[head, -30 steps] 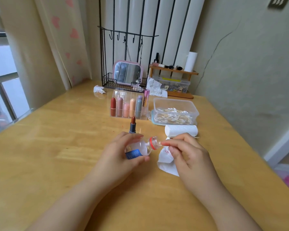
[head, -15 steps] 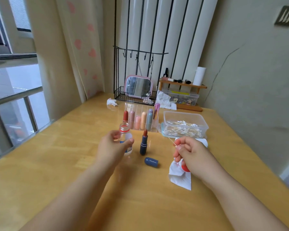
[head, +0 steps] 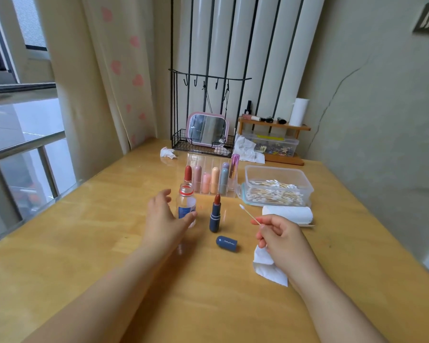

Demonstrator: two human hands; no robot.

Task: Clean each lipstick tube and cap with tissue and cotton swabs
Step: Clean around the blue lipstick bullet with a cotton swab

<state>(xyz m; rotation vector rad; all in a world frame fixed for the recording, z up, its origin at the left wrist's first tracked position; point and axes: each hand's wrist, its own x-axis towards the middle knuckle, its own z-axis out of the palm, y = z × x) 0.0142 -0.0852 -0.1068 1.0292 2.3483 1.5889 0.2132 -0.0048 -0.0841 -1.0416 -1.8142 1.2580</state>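
Wooden bench (head: 84, 243) carries the uncapped lipstick (head: 215, 214) beside its cap (head: 227, 243); left hand (head: 164, 219) loosely open by the bottle (head: 186, 206), right hand (head: 280, 240) pinches a cotton swab (head: 250, 215), likely needing wetting next.

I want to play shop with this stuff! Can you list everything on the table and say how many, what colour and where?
Open lipstick: 1, navy, centre.
Cap: 1, navy, lying before it.
Bottle: 1, clear, uncapped, left.
Lipstick organiser: 1, clear, behind; about seven tubes.
Swab box: 1, clear, right.
Tissue roll: 1, white, right.
Tissue: 1, white, under right hand.
Mirror: 1, pink, back.
Left hand: beside bottle.
Right hand: pinches cotton swab.
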